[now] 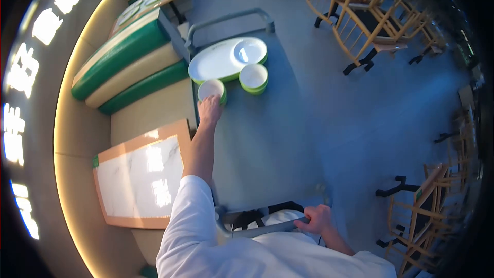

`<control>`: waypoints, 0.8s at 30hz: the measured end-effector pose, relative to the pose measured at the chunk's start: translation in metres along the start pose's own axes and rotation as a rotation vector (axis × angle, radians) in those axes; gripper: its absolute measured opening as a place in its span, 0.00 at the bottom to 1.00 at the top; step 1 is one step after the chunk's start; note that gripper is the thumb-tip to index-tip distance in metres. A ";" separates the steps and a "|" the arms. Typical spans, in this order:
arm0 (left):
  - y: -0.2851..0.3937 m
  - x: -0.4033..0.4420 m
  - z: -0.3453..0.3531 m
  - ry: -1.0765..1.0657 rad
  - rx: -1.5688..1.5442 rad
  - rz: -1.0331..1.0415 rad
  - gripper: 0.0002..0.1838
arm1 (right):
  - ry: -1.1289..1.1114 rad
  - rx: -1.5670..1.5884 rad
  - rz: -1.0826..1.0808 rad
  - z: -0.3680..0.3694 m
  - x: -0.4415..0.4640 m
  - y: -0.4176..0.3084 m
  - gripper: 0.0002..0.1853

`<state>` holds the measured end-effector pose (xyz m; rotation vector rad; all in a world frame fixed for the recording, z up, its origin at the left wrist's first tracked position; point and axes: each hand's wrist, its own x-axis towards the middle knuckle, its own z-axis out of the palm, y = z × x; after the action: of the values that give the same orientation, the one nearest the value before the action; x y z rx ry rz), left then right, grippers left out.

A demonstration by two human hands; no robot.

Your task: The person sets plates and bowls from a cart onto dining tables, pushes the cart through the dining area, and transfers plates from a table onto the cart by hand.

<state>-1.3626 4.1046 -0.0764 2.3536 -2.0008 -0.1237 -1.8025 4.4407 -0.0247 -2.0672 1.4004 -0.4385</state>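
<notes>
My left hand (210,109) reaches forward over a grey trolley (257,159), its fingers closed on the near rim of a white bowl (211,89) with a green outside. The bowl appears to be in a stack. Just right of it stands another stack of white and green bowls (253,76). Behind both lies a white oval plate (216,61) with a green edge and a round section at its right end, seemingly stacked on others. My right hand (315,220) is wrapped around the trolley's near handle (272,228).
Left of the trolley is a marble-look table (139,177) with a wooden border, beside a green and cream bench (134,67). Another table (149,2) with dishware stands farther off. Wooden chairs (368,20) rest on tables at upper right, more chairs (427,211) at lower right.
</notes>
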 end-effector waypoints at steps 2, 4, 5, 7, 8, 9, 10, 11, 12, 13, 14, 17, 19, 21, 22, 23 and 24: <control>-0.003 -0.009 -0.006 -0.043 -0.065 0.084 0.13 | -0.021 -0.009 0.006 -0.003 0.005 -0.001 0.29; -0.018 -0.029 0.007 0.031 -0.057 0.181 0.10 | -0.036 -0.024 -0.028 -0.004 0.016 0.001 0.28; -0.022 -0.044 0.004 0.011 -0.101 0.162 0.12 | -0.015 -0.037 -0.010 -0.003 0.017 0.007 0.28; -0.033 -0.078 -0.001 0.099 -0.223 0.152 0.15 | -0.028 -0.045 -0.052 0.003 0.025 0.015 0.27; -0.042 -0.100 -0.004 0.200 -0.296 0.161 0.15 | 0.010 -0.051 -0.032 0.005 0.027 0.015 0.27; -0.051 -0.119 -0.015 0.258 -0.354 0.147 0.14 | 0.045 -0.057 -0.014 0.006 0.031 0.014 0.27; -0.064 -0.142 -0.028 0.324 -0.409 0.135 0.14 | 0.003 -0.053 -0.071 0.009 0.033 0.016 0.27; -0.084 -0.166 -0.042 0.343 -0.399 0.071 0.14 | 0.016 -0.045 -0.014 0.010 0.035 0.013 0.27; -0.103 -0.187 -0.052 0.361 -0.423 0.020 0.14 | 0.039 -0.037 0.045 0.015 0.038 0.015 0.27; -0.123 -0.208 -0.054 0.387 -0.449 -0.019 0.13 | 0.022 -0.042 -0.004 0.022 0.042 0.020 0.27; -0.147 -0.230 -0.053 0.413 -0.447 -0.054 0.13 | 0.006 -0.072 0.062 0.024 0.045 0.023 0.28; -0.224 -0.291 -0.050 0.537 -0.545 -0.276 0.13 | 0.008 -0.145 0.104 0.016 0.050 0.021 0.29; -0.284 -0.339 -0.020 0.510 -0.495 -0.413 0.13 | -0.002 -0.219 0.096 0.016 0.055 0.024 0.29; -0.329 -0.387 0.011 0.403 -0.426 -0.515 0.11 | -0.058 -0.205 0.145 0.013 0.063 0.025 0.27; -0.345 -0.410 0.021 0.331 -0.394 -0.550 0.09 | -0.121 -0.167 0.243 0.010 0.067 0.020 0.26; -0.356 -0.432 0.029 0.271 -0.359 -0.576 0.09 | -0.224 -0.288 0.319 0.005 0.073 0.014 0.24; -0.367 -0.450 0.037 0.209 -0.323 -0.598 0.08 | -0.222 -0.314 0.309 0.005 0.078 0.006 0.24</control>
<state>-1.0767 4.6083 -0.1334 2.5268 -1.0485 -0.1935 -1.7736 4.3692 -0.0374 -2.0096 1.6946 0.1441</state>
